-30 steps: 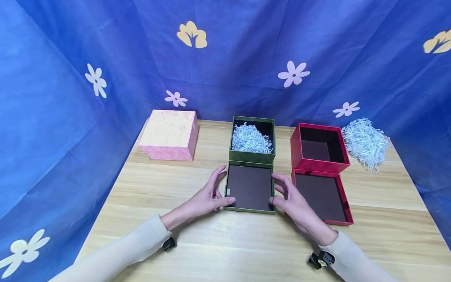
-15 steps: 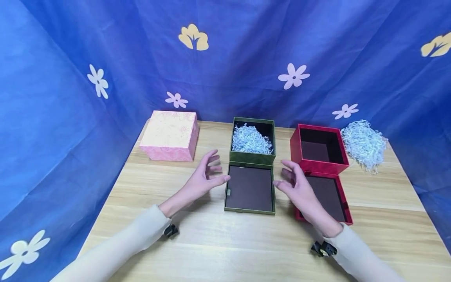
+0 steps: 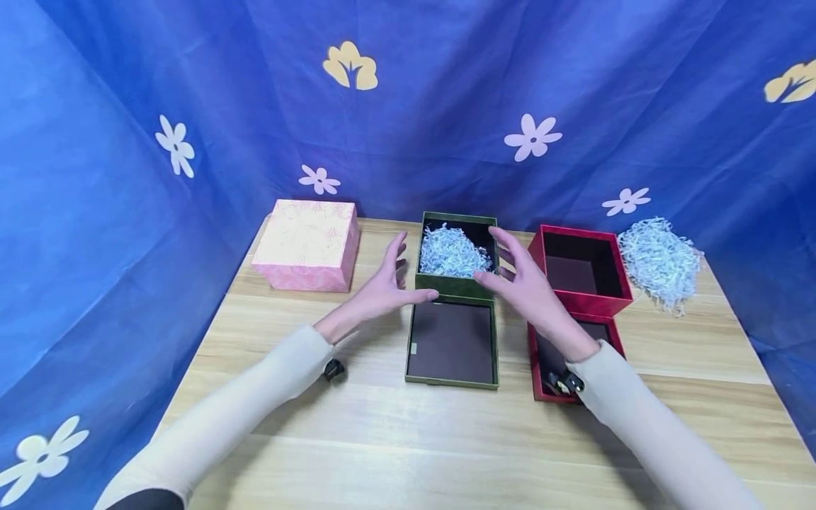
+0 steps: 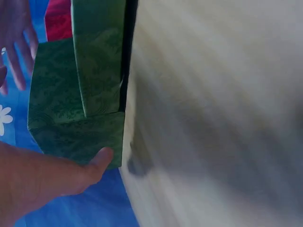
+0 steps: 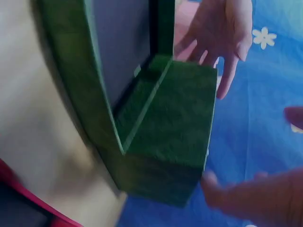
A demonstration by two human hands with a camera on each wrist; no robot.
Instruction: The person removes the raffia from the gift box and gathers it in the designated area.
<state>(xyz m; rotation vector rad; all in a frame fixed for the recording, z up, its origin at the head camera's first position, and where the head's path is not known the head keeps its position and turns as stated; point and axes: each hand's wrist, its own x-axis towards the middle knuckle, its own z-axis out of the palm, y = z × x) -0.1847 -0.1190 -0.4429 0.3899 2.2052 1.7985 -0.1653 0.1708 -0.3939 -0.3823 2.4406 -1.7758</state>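
A green box [image 3: 455, 285] holding light blue shredded paper [image 3: 451, 252] stands at the table's middle back, its shallow dark-lined lid [image 3: 450, 347] lying inside up against its front. My left hand [image 3: 382, 289] is at the box's left, thumb stretched toward the seam between box and lid, fingers spread. At the right side, my right hand [image 3: 525, 287] has its fingers loosely bent near the right rim. In the right wrist view, the thumb [image 5: 220, 191] is close to the green box's side [image 5: 165, 118]; whether it touches is unclear. Neither hand holds anything.
On the left stands a closed pink box [image 3: 304, 244]. Right of the green box is a red box [image 3: 583, 300] with its lid [image 3: 539, 368] in front, partly under my right forearm. A heap of shredded paper [image 3: 659, 262] lies far right, and a blue curtain [image 3: 421, 106] hangs behind.
Both hands have left the sides of the green lid and moved away from me to either side of the green box. Boxes, lids and shredded paper stay in place.
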